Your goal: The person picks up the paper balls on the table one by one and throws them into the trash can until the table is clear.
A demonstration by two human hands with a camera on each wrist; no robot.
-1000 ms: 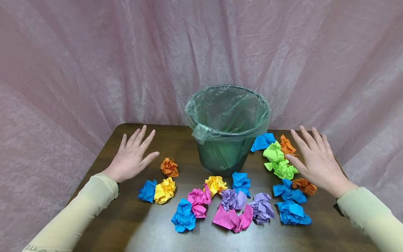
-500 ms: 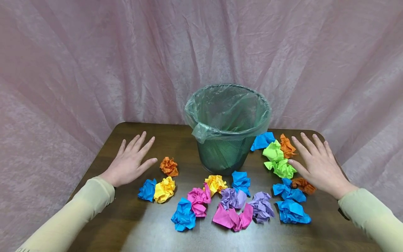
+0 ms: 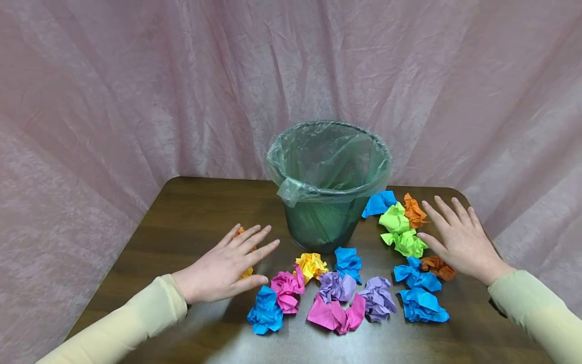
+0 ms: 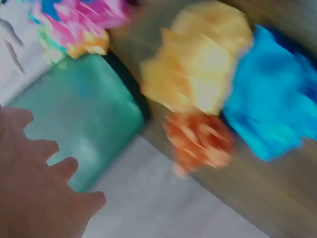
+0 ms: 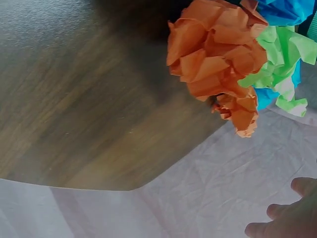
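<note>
My left hand [image 3: 227, 265], palm down with fingers spread, is over the left group of crumpled paper balls. It hides most of a yellow paper ball [image 4: 203, 64] and an orange paper ball [image 4: 200, 141] in the head view; the blue paper ball [image 4: 272, 94] beside them is fully covered there. The thumb tip ends near a pink paper ball [image 3: 287, 290] and another blue one [image 3: 265, 311]. On the right, my right hand [image 3: 464, 245] is held flat with spread fingers, beside green paper balls [image 3: 409, 243] and orange paper balls [image 3: 438, 268]. Neither hand holds anything.
A mesh wastebasket [image 3: 325, 222] lined with a translucent green bag [image 3: 295, 187] stands at the back middle of the brown table [image 3: 150, 237]. Purple [image 3: 378, 299], pink, yellow and blue paper balls lie in front of it. A pink curtain [image 3: 218, 91] hangs behind.
My left hand has moved right and toward me, from the table's left side to over the yellow and orange paper balls. My right hand has stayed nearly still after a slight shift toward me.
</note>
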